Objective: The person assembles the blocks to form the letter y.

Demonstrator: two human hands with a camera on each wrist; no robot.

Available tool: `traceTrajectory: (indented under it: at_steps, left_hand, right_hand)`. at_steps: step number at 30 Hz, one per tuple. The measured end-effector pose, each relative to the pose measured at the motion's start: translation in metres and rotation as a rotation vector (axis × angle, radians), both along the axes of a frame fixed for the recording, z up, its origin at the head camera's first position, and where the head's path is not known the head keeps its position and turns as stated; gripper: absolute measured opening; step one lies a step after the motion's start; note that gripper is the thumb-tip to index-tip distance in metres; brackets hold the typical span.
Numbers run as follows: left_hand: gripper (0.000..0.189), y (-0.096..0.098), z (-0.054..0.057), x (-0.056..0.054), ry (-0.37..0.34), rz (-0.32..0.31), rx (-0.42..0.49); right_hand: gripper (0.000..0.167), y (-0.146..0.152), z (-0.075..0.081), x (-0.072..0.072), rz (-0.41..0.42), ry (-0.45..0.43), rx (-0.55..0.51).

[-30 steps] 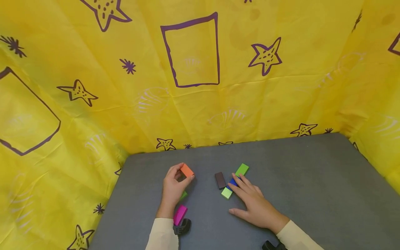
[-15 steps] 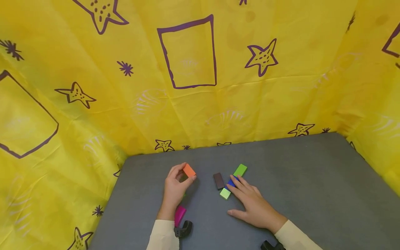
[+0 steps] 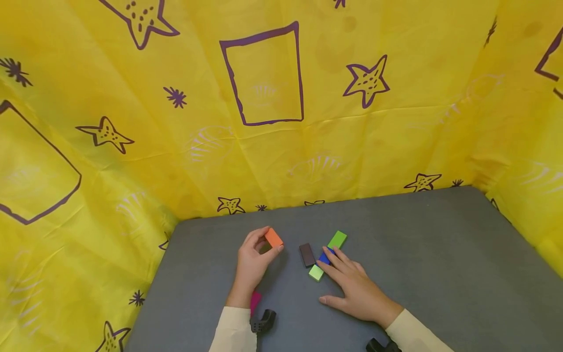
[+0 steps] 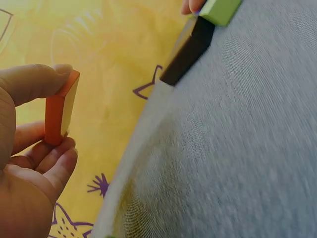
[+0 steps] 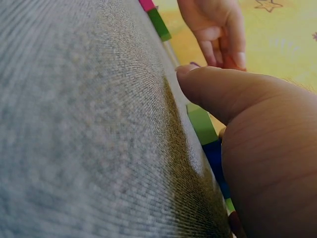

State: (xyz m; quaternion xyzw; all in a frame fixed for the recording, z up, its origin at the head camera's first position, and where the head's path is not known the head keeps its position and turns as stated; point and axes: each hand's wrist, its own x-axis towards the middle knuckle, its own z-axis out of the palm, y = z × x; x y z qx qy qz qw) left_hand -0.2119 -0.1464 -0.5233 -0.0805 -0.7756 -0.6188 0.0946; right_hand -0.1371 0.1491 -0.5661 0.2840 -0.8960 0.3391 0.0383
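Note:
My left hand (image 3: pixel 250 266) pinches an orange block (image 3: pixel 274 238) between thumb and fingers, held above the grey table. In the left wrist view the block (image 4: pixel 55 119) stands on edge in the grip. My right hand (image 3: pixel 354 288) lies with fingers outstretched, fingertips on a blue block (image 3: pixel 324 258) and the thumb spread away. That blue block sits in a slanted row between a light green block (image 3: pixel 315 273) and a brighter green block (image 3: pixel 337 239). Close along the row's left side lies a dark brown block (image 3: pixel 307 255).
A magenta block (image 3: pixel 255 300) lies beside the left wrist, partly covered by it. The right wrist view shows a dark green block (image 5: pixel 159 25) near it, hidden in the head view. Yellow patterned cloth (image 3: pixel 272 161) borders the table (image 3: pixel 418 254) at the back and sides.
My left hand has moved a little to the right with the orange block, toward the row. The right hand stays on the blue block.

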Motion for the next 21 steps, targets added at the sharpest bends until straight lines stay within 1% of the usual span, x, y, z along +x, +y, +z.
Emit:
traceTrajectory:
  at_steps: [2, 6, 12, 17, 21]
  left_hand:
    - [0.064, 0.004, 0.003, 0.000, -0.001, -0.004, -0.005]
    - [0.065, 0.011, 0.005, -0.002, 0.009, -0.020, -0.025]
    - [0.063, 0.020, 0.006, -0.004, 0.028, -0.045, -0.065]
    - [0.062, 0.027, 0.007, -0.006, 0.024, -0.062, -0.060]
    - [0.061, 0.033, 0.007, -0.010, 0.015, -0.071, -0.049]
  right_hand:
    - [0.082, 0.000, 0.000, 0.000, 0.001, -0.008, -0.001]
    - [0.081, 0.000, 0.001, 0.000, 0.001, -0.014, -0.001]
    - [0.082, 0.000, 0.002, -0.001, 0.000, -0.023, 0.006]
    - [0.082, 0.000, 0.001, -0.002, -0.004, -0.039, 0.015]
    - [0.082, 0.000, 0.001, -0.002, -0.005, -0.044, 0.020]
